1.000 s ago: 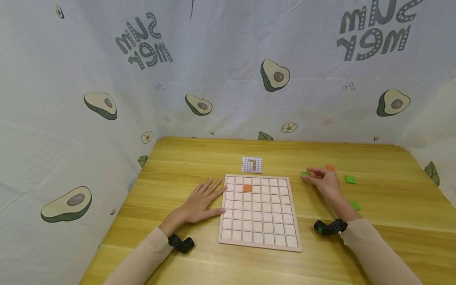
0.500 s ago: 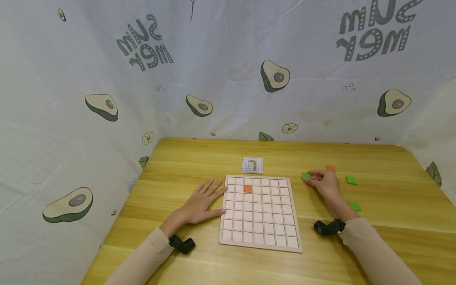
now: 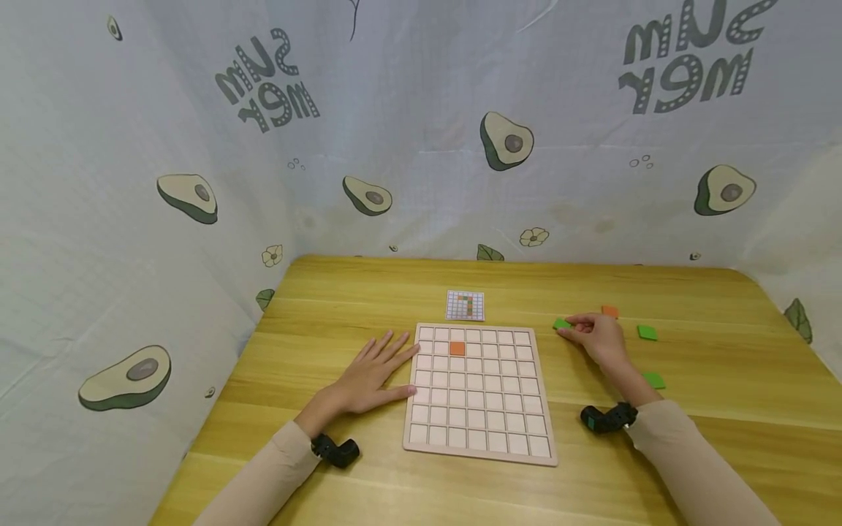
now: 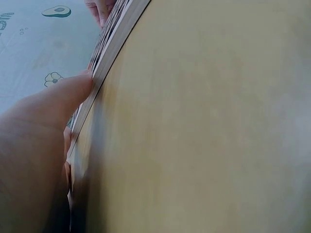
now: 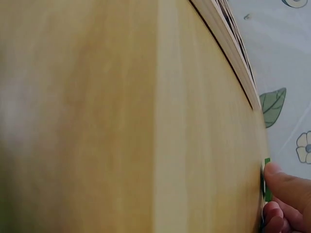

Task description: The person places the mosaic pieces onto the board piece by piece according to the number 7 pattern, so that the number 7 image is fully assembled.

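My right hand (image 3: 600,340) pinches a green square tile (image 3: 561,324) between thumb and fingers, to the right of the board's far corner. In the right wrist view the thumb lies against the green tile (image 5: 267,179), seen nearly edge-on. A pale wooden grid board (image 3: 475,398) occupies the middle, with one orange tile (image 3: 457,348) in its second row from the far side. The left hand (image 3: 368,376) lies spread on the table, its thumb and a fingertip touching the board's left edge. In the left wrist view that thumb (image 4: 73,92) meets the board's side.
A small printed grid card (image 3: 465,305) with coloured squares lies just beyond the board. Around my right hand are another orange tile (image 3: 610,312), a green tile (image 3: 647,332) and one more green tile (image 3: 654,380) near the forearm. An avocado-print curtain (image 3: 421,146) hangs behind the table.
The green tile at my right fingertips has shifted slightly left and turned a little. The left hand and the board stay put.
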The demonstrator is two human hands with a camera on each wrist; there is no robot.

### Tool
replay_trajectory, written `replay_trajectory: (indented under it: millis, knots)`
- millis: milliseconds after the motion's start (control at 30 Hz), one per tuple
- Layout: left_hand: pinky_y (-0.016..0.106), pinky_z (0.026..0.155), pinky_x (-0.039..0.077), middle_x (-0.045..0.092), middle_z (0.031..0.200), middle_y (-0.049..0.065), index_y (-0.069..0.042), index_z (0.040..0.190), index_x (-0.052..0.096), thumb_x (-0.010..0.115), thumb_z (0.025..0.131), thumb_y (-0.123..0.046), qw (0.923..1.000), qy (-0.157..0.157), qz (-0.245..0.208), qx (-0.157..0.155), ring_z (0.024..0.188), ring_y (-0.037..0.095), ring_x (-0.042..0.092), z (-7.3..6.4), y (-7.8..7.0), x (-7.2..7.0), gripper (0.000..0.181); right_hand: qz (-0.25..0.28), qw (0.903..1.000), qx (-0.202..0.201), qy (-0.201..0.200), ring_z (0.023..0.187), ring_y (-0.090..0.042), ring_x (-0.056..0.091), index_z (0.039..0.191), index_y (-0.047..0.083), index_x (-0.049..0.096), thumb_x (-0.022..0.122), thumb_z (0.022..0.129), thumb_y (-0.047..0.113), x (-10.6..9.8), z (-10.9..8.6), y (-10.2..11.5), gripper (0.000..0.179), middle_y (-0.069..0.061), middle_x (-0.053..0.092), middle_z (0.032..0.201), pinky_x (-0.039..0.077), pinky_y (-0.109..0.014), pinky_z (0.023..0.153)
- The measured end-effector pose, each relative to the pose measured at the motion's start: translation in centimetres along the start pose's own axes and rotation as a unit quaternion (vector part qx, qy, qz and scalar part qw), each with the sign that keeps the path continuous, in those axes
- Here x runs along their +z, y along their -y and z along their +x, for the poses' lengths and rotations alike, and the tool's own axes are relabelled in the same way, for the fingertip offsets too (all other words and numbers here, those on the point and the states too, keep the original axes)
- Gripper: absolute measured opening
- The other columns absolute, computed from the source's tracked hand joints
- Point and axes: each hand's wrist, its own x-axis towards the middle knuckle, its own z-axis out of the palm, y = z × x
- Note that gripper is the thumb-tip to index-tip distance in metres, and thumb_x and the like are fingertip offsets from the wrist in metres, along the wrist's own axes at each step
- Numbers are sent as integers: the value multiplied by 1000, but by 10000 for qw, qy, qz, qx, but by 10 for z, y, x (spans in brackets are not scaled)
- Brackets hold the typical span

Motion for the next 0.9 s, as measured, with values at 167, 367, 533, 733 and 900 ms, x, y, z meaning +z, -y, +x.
replay_trajectory:
  millis: [167, 367, 533, 733, 900]
  knots:
    - [52, 120, -2, 3, 167, 3, -28, 162, 12, 38, 99, -66, 10000, -15, 61, -6, 152, 31, -3, 1, 2, 1, 77, 4, 10000, 13, -12, 70, -15, 50, 112, -16, 67, 76, 90, 11, -2, 0, 2, 36, -11, 62, 83, 41, -20, 54]
    - [52, 119, -1, 3, 167, 3, -27, 162, 13, 38, 100, -65, 10000, -23, 71, 16, 152, 31, -2, 1, 3, 3, 77, -92, 9998, -150, -62, 70, -14, 50, 110, -16, 68, 76, 90, 10, -4, -2, 4, 34, -12, 63, 83, 42, -19, 54]
    - [53, 120, 0, 4, 167, 4, -27, 162, 13, 39, 100, -65, 10000, -31, 74, 16, 152, 32, -1, 1, 3, 3, 77, -107, 9994, -312, -42, 71, -15, 52, 109, -15, 69, 77, 89, 12, -5, -6, 12, 34, -13, 64, 84, 43, -18, 55]
    - [52, 120, -1, 4, 167, 4, -28, 162, 12, 38, 100, -65, 9999, -21, 100, 19, 152, 31, -2, 1, 4, 3, 77, -49, 9991, -384, 174, 73, -19, 52, 111, -12, 69, 77, 89, 14, -4, -8, 24, 34, -11, 63, 84, 44, -20, 56]
    - [53, 120, 0, 4, 167, 4, -27, 162, 13, 39, 100, -65, 10000, -26, 73, 25, 152, 32, -1, 1, 4, 2, 77, 33, 9988, -363, 328, 74, -21, 51, 112, -11, 69, 76, 90, 14, 0, -11, 36, 34, -10, 61, 83, 43, -21, 56]
